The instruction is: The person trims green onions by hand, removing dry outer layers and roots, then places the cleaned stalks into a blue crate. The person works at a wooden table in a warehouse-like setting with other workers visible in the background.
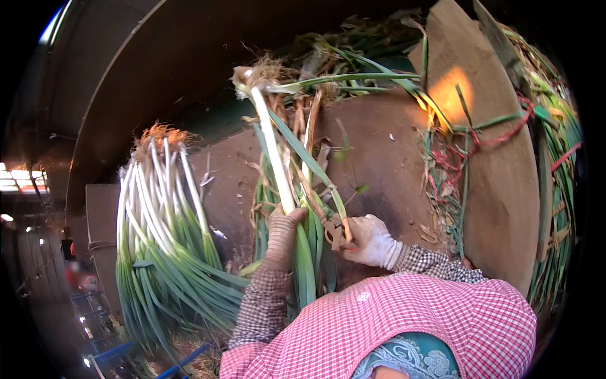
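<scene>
My left hand, in a brownish glove, is closed round a long green onion where the white stalk turns green. Its roots point away from me and its green leaves hang toward my lap. In a white glove, my right hand pinches the end of a loose leaf that hangs off toward the right. Right beside those fingers is a small brown metal fitting with a ring; I cannot tell whether the hand touches it. More onion stalks and dry leaves lie behind the held one.
A pile of cleaned green onions lies at the left, roots away from me. At the right a curved wooden board stands beside more onions. Red and green ties hang over it. Leaf scraps heap up at the back.
</scene>
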`<action>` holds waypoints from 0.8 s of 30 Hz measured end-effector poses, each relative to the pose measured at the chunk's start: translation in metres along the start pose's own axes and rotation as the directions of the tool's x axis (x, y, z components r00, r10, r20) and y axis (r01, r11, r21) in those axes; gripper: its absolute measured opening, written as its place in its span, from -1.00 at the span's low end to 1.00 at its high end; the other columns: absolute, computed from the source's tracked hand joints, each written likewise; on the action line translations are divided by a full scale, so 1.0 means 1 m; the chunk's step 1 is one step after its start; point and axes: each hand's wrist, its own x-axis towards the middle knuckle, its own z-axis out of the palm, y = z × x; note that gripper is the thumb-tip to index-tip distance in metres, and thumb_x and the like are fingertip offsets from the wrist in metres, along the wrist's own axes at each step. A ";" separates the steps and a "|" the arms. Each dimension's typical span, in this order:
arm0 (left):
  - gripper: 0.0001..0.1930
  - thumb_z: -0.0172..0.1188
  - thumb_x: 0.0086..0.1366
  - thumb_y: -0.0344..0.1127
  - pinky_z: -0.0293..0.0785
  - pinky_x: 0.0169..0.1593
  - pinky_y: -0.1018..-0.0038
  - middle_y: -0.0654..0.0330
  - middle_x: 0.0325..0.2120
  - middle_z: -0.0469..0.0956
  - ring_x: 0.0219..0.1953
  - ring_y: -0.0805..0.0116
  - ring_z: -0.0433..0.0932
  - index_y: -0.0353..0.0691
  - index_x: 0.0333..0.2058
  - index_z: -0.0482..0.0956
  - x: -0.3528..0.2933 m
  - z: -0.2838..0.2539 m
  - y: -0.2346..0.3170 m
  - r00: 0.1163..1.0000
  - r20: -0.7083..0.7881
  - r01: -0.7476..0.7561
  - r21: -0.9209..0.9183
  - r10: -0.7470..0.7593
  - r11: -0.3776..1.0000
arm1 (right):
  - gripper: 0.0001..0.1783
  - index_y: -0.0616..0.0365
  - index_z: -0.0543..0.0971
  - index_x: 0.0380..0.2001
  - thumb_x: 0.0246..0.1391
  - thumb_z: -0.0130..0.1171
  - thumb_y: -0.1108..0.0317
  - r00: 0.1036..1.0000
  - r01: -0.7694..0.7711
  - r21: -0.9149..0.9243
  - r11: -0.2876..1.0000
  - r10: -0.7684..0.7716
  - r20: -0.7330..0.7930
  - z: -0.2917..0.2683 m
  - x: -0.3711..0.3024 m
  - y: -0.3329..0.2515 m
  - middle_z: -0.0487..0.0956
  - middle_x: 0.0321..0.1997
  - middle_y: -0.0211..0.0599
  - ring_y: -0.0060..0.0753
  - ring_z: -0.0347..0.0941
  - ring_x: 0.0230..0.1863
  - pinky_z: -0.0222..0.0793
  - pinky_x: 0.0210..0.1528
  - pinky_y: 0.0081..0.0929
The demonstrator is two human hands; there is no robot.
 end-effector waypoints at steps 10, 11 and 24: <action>-0.50 0.39 0.05 -0.14 0.57 -0.12 0.25 -0.07 -0.27 0.69 -0.27 0.08 0.67 -0.35 -0.08 0.60 0.014 0.007 -0.026 0.980 -0.118 -0.092 0.449 0.160 0.889 | -0.28 0.13 0.41 0.11 -0.16 0.33 0.11 0.996 -0.081 -0.102 0.991 0.077 -0.040 0.019 -0.022 0.010 0.62 -0.37 -0.05 0.05 0.58 -0.26 0.42 -0.15 -0.03; -0.50 0.39 0.05 -0.13 0.57 -0.12 0.25 -0.08 -0.27 0.69 -0.26 0.07 0.67 -0.35 -0.08 0.60 0.004 0.013 -0.013 0.982 -0.106 -0.091 0.472 0.159 0.877 | -0.30 0.10 0.42 0.10 -0.18 0.32 0.14 0.994 -0.081 -0.099 0.992 0.072 -0.086 0.021 -0.011 0.014 0.62 -0.38 -0.06 0.09 0.58 -0.29 0.43 -0.18 -0.01; -0.44 0.39 0.05 -0.06 0.54 -0.08 0.18 -0.15 -0.25 0.67 -0.20 -0.08 0.66 -0.32 -0.05 0.57 -0.011 -0.001 -0.013 0.960 -0.178 -0.068 0.595 0.214 0.801 | -0.41 0.10 0.53 0.12 0.26 0.04 -0.13 0.869 -0.496 -0.220 0.840 0.478 -0.132 -0.075 0.242 0.078 0.69 -0.07 -0.13 -0.11 0.64 -0.04 0.56 -0.05 -0.20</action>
